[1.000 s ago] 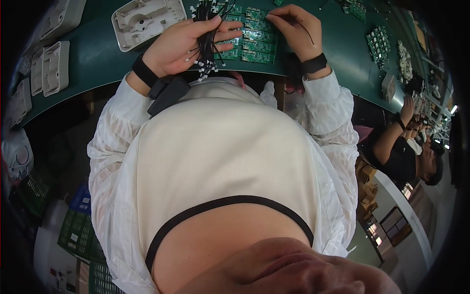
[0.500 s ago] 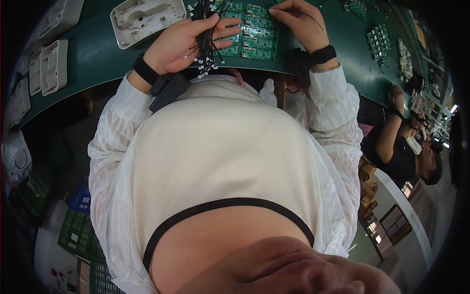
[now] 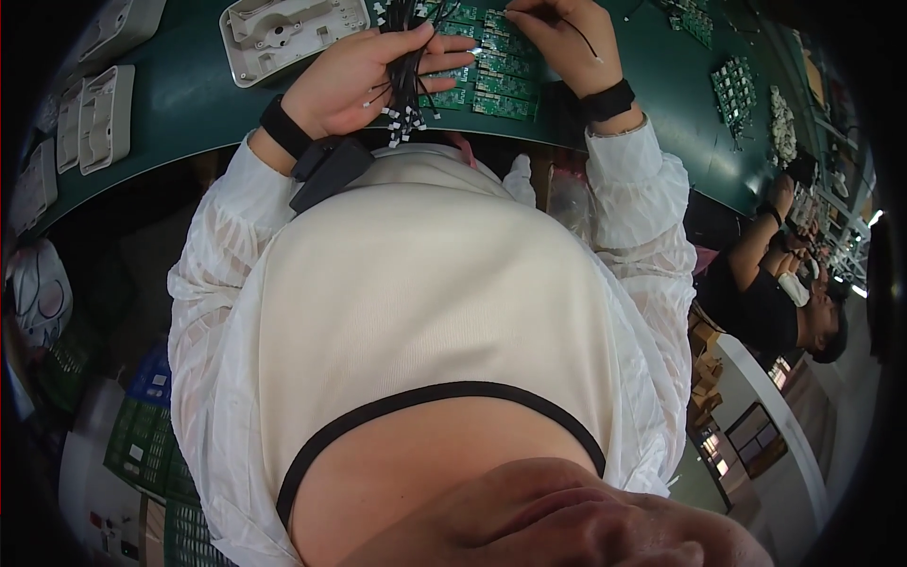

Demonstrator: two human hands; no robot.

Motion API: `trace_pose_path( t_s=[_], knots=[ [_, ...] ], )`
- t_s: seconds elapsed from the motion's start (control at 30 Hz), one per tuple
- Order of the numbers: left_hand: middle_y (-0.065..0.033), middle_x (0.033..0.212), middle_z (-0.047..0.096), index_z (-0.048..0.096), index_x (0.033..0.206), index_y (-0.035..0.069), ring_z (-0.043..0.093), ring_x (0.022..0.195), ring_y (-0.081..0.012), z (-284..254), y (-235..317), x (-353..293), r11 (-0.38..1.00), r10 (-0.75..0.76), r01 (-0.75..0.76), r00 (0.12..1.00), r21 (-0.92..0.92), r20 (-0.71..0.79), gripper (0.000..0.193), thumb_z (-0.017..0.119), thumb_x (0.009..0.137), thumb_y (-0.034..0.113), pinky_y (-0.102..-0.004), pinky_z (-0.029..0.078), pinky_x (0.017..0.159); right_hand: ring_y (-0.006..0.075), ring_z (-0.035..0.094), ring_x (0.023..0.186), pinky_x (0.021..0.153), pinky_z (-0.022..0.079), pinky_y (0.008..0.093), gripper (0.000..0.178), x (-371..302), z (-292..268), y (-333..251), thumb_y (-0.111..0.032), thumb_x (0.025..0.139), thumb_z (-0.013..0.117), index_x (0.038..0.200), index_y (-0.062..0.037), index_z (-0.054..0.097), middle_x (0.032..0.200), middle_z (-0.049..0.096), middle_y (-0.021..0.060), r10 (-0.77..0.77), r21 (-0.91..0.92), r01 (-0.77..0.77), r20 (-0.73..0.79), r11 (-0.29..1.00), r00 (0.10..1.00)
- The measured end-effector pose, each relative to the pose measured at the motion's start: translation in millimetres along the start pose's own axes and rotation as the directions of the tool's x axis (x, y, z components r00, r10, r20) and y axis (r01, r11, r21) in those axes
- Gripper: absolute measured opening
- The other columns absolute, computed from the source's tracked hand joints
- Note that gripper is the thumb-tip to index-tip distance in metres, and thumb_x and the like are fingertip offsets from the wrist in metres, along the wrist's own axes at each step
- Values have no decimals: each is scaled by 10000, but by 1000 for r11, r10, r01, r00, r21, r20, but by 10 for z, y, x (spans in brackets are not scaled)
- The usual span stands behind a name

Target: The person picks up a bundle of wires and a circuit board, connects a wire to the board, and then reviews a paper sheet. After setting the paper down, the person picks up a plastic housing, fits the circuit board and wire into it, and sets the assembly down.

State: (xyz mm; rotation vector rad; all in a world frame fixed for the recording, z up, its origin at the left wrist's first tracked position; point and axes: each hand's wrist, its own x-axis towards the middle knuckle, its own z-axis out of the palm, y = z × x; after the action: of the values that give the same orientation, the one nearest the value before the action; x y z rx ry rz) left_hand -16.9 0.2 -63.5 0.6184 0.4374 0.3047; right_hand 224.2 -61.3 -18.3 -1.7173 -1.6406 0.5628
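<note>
A bundle of thin black cables (image 3: 404, 80) with small white connectors hangs from my left hand (image 3: 345, 80). The thumb clamps it while the other fingers stretch out over green circuit boards (image 3: 505, 83), which lie in rows on the table. My right hand (image 3: 572, 38) hovers above the boards' far right part, thumb and forefinger pinched at the top edge of the view. A single black cable (image 3: 581, 36) with a white end trails across the back of this hand. Its other end, at the fingertips, is too small to make out.
A light grey plastic housing (image 3: 293, 38) lies left of the boards on the green table (image 3: 184, 90). More housings (image 3: 106, 118) stand at far left. To the right lie further circuit boards (image 3: 734, 90) and a pile of white parts (image 3: 782, 123). A co-worker (image 3: 765, 293) sits at right.
My right hand has moved a little left and away over the boards, with the cable still pinched. My left hand keeps the bundle in much the same pose.
</note>
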Motion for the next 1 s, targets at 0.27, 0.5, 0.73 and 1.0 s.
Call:
trace_pose_path(
  t_s=[0.27, 0.5, 0.73, 1.0],
  knots=[
    [-196, 1377, 566, 430, 1369, -73, 583, 1271, -272, 7, -23, -20, 1000, 9, -10, 999, -29, -36, 408, 410, 1091, 224, -360, 511, 1069, 313, 645, 659, 598, 496, 367, 72, 94, 106, 104, -39, 776, 714, 821, -3, 672, 750, 658, 163, -249, -10, 249, -2, 969, 969],
    [-201, 1386, 553, 423, 1377, -78, 565, 1290, -283, 14, -28, -13, 1000, 15, -16, 1000, -24, -18, 415, 411, 1090, 222, -373, 491, 1096, 363, 635, 675, 608, 490, 418, 75, 268, -19, -24, -28, 729, 706, 793, -11, 671, 732, 650, 179, -220, -304, 279, 214, 911, 952],
    [-198, 1392, 548, 461, 1355, -79, 565, 1288, -281, -6, -45, -3, 1000, 26, -26, 1000, -5, -5, 397, 434, 1083, 209, -369, 490, 1096, 345, 653, 680, 627, 515, 402, 79, 609, -111, -230, -62, 695, 771, 706, -34, 697, 670, 648, 153, 145, -368, 27, 433, 929, 890],
    [-174, 1383, 566, 587, 1232, -77, 590, 1251, -259, 102, -11, -31, 996, 10, -11, 1000, 84, 7, 351, 470, 1072, 214, -340, 500, 1072, 273, 687, 692, 634, 534, 369, 106, 143, -275, -111, -66, 724, 781, 766, -18, 697, 699, 670, 148, -271, -142, 283, 98, 949, 958]
  ],
)
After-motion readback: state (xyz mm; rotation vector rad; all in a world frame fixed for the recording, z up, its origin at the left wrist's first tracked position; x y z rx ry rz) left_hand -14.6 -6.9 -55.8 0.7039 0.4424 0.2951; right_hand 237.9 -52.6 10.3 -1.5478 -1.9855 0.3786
